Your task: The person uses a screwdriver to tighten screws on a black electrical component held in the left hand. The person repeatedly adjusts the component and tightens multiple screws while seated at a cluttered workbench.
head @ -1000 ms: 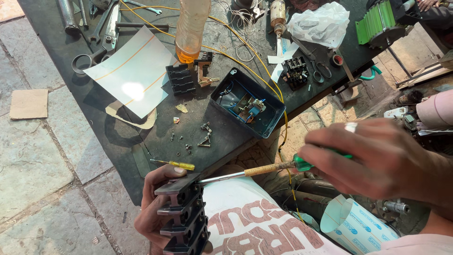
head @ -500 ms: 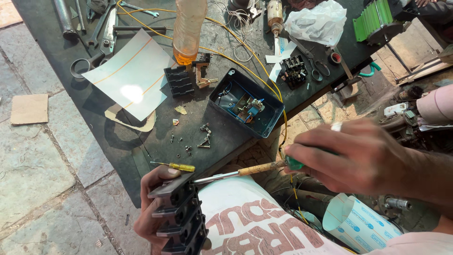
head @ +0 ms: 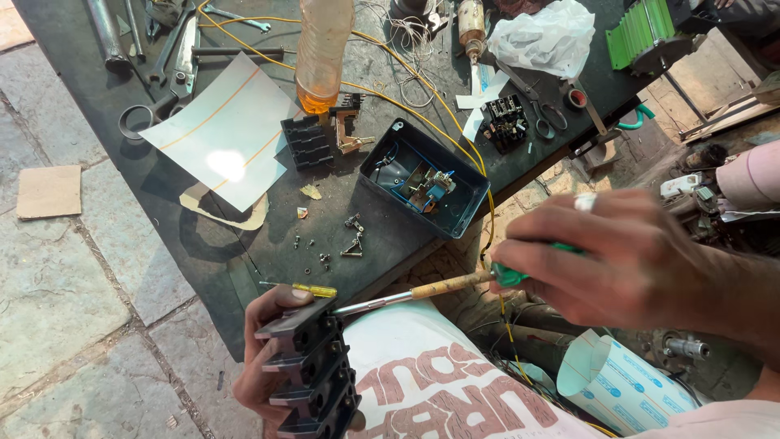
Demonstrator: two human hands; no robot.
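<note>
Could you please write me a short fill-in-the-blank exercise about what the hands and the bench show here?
1. The left hand grips a black ribbed ____.
2. The right hand holds a soldering iron by its ____ handle.
3. The open dark box lies on the ____.
4. The plastic bottle holds ____ liquid.

Missing words: block; green; bench; orange

My right hand (head: pixel 626 264) has slid leftward and a little lower over the last second, closing in on my left hand (head: pixel 264 358), and it now covers more of the green handle of the screwdriver (head: pixel 422 291). The screwdriver's shaft lies flatter, its tip now right at the top of the black terminal block (head: pixel 313 370). The rolled paper sheet (head: pixel 617 382) beyond the bench's near edge shows more fully.
</note>
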